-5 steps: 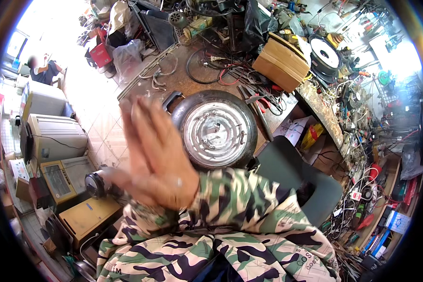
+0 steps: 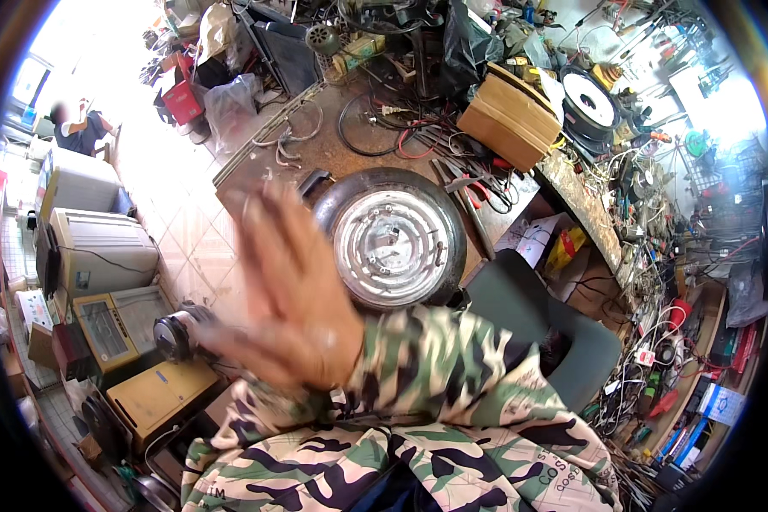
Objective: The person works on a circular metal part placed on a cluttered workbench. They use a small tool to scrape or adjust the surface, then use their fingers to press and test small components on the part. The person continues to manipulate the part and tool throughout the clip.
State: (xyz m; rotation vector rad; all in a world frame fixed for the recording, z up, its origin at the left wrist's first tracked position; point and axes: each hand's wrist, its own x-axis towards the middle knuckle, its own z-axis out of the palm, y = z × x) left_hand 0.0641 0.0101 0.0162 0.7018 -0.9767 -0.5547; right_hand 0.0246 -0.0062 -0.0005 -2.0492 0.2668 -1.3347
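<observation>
My right hand (image 2: 303, 294) is raised in front of my chest, blurred by motion. Its fingers stretch upward and its thumb side points left; nothing shows in it. My left sleeve (image 2: 269, 405) comes up from below, and the left hand is mostly hidden behind the right one or lost in the blur. Beyond the right hand lies a round black pan-like appliance (image 2: 452, 218) on the bench, a pale metal disc with concentric rings facing up. A dark handle (image 2: 314, 181) sticks out at its upper left. The right hand overlaps its left edge in view.
The brown bench (image 2: 316, 128) carries cables, pliers (image 2: 465, 182) and a cardboard box (image 2: 510, 115). A dark chair (image 2: 584, 358) stands at the right, near cluttered shelves. Old appliances, including a yellow-fronted one (image 2: 162, 392), line the left. A person (image 2: 81, 132) sits far left.
My right hand has shifted slightly right and down, its fingers still stretched and blurred. The appliance on the bench stays in place.
</observation>
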